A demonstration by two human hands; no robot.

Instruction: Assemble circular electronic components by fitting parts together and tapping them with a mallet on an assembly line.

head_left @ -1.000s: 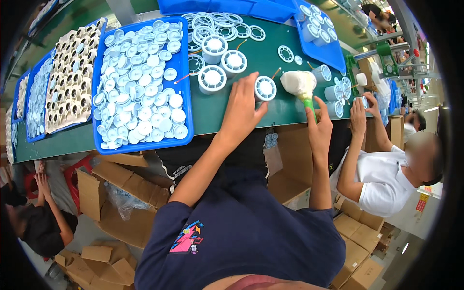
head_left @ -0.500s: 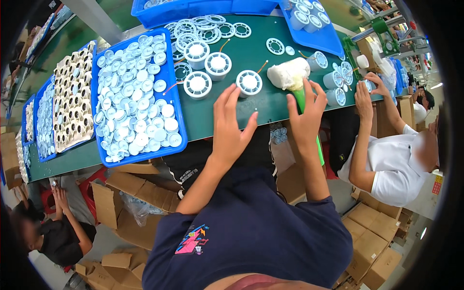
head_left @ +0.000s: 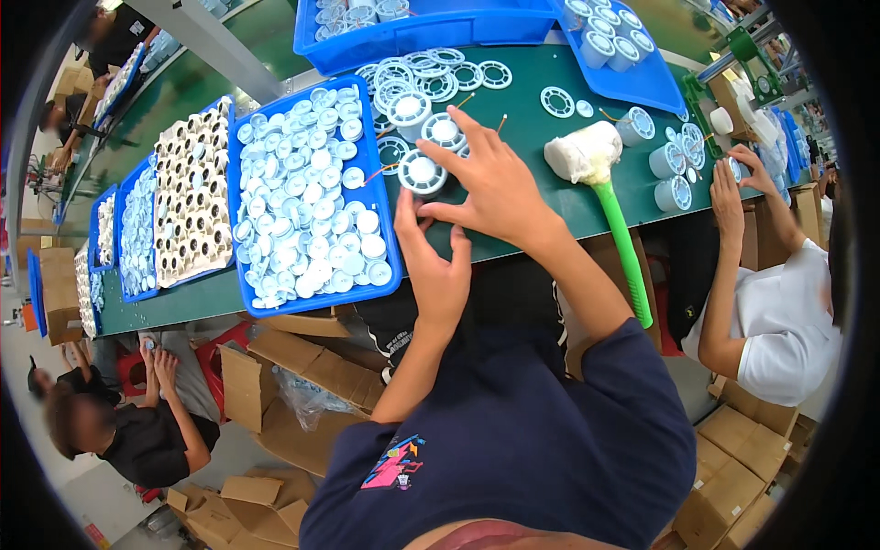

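My right hand reaches left over a small group of white-blue plastic cylinders with slotted round tops. Its fingers are spread, with thumb and index beside the nearest cylinder. Just below, my left hand has its fingers apart, the index tip close to that cylinder's lower side; whether it touches cannot be made out. Behind stands another cylinder, and a further one is partly covered by my right fingers. A mallet with a white head and green handle lies to the right, held by neither hand.
A blue tray of small white discs lies left. Loose slotted rings lie behind the cylinders, before a blue bin. More cylinders stand right, near a co-worker's hands. Cardboard boxes sit below the table.
My right hand has left the mallet's area and crossed left to the cylinders. My left hand has moved lower, by the nearest cylinder. The whole view has shifted, so things appear farther right.
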